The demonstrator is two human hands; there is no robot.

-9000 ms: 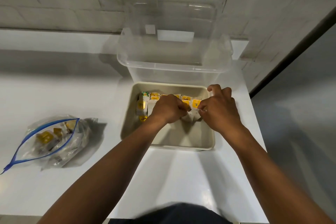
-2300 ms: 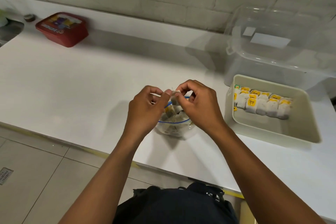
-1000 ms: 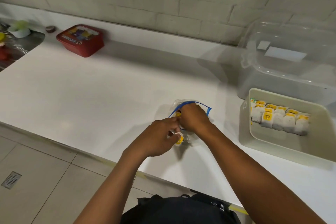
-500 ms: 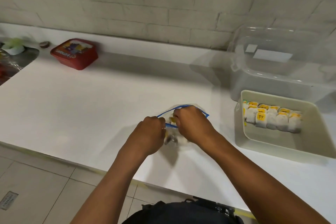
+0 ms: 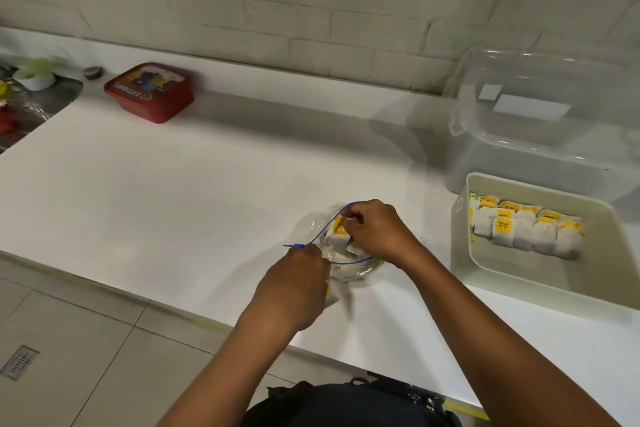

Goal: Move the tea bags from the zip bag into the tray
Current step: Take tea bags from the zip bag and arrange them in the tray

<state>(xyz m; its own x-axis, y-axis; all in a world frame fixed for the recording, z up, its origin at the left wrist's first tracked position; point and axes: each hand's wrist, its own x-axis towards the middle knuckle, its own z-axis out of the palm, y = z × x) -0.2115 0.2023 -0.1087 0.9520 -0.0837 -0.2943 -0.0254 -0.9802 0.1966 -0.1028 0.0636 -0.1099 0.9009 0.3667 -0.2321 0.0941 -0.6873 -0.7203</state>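
Clear zip bag (image 5: 320, 224) was held open by left hand (image 5: 294, 284); right hand (image 5: 375, 230) pinched a tea bag (image 5: 337, 236) inside.

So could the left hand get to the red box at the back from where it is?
Probably not right away: the left hand grips the zip bag near the counter's front edge. The red box sits far back to the left, though bare counter lies between.

Both arms outstretched, left hand (image 5: 294, 291) and right hand (image 5: 375, 230) fingers curled.
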